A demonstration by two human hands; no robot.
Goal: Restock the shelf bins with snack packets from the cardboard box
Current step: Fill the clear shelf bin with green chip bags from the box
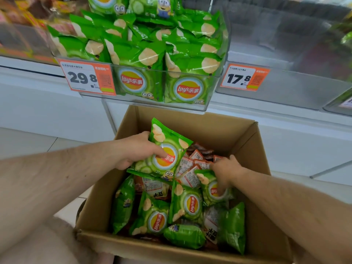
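1. Keep left hand [137, 149] fingers curled round the raised green packet [163, 151], thumb across its face.
2. Close right hand [226, 168] fingers on the second packet [213, 189] beneath them inside the cardboard box [247, 141].
3. Lift both clear to the clear bin [215, 86] above the fingers.

The cardboard box [219, 122] is open on top, so a hand can go straight in. Low in the frame, green chip bags [186, 204] cover its floor. Near the middle, both arms take up the way in. At the top, the clear bin [217, 88] hangs over the box's far edge, piled high with bags.
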